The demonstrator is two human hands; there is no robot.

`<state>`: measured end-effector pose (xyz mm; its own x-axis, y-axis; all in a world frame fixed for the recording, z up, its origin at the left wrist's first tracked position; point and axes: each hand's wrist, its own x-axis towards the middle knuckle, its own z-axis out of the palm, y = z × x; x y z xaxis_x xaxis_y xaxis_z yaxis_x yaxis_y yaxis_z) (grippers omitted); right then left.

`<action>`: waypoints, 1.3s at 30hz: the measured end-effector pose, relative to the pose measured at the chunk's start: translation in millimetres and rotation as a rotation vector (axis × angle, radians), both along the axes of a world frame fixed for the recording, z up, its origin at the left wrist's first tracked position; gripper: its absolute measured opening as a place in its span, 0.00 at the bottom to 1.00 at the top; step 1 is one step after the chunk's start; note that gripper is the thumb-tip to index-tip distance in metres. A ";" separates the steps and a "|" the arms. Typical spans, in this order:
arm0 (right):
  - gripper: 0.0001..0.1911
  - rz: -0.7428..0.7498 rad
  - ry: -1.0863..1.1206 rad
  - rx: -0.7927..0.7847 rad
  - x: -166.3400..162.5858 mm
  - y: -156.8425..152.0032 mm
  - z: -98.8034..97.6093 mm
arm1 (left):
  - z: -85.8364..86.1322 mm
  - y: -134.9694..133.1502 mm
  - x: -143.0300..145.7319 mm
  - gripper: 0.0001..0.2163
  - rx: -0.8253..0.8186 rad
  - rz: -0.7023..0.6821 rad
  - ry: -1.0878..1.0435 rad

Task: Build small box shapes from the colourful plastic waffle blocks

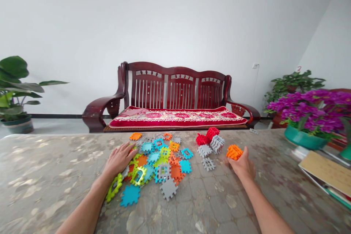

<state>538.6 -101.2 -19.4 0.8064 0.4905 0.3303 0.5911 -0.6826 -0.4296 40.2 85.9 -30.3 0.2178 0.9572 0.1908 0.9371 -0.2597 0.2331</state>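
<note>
My left hand (120, 158) lies at the left edge of a loose pile of notched plastic building tiles, fingers stretched out and touching the pile. Blue, green, grey and orange tiles overlap there, among them a grey tile (168, 188) and a blue tile (130, 195) at the front. On the right, my right hand (243, 166) is closed around a stack of orange tiles (234, 151), thumb on one side and fingers on the other. Between the hands stand red tile stacks (212, 133) and grey tile stacks (217, 143), with a grey window tile (208, 164) in front.
A patterned cloth covers the table (186, 215). At the right are a purple flower arrangement (309, 117) in a green bowl and a cardboard-covered pile of papers (327, 170). Beyond the table stands a wooden bench (178, 89). A small grey piece (253, 131) lies near the far edge.
</note>
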 end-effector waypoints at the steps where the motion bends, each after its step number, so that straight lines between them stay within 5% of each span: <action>1: 0.54 -0.006 -0.007 0.009 4.4 0.6 -1.5 | 0.6 -0.3 -0.1 0.24 -0.002 0.001 0.001; 10: 0.57 -0.042 0.045 0.000 4.4 -4.7 7.3 | 3.8 -2.0 0.1 0.25 0.009 0.005 -0.004; 16: 0.40 0.087 -0.165 0.363 -23.8 -15.7 16.1 | 1.5 -0.2 -1.1 0.26 0.012 -0.004 -0.002; 20: 0.34 0.202 -0.239 0.438 -46.8 -11.9 21.5 | 0.5 0.9 -1.8 0.26 -0.001 -0.002 0.004; 27: 0.32 0.088 -0.216 0.321 -40.7 -16.0 19.7 | -0.3 1.3 -2.1 0.27 -0.007 -0.011 0.004; 32: 0.26 0.212 -0.194 0.298 -43.7 -16.5 13.9 | 0.1 1.5 -2.0 0.27 -0.014 -0.012 0.013; 39: 0.26 0.223 -0.049 0.025 -65.8 -3.5 14.7 | 0.9 0.8 -2.5 0.27 -0.006 -0.020 -0.006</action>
<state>472.8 -104.7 -4.6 0.6620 0.6456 0.3807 0.7465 -0.5225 -0.4120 37.7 86.7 -29.4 0.2359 0.9537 0.1865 0.9303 -0.2771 0.2402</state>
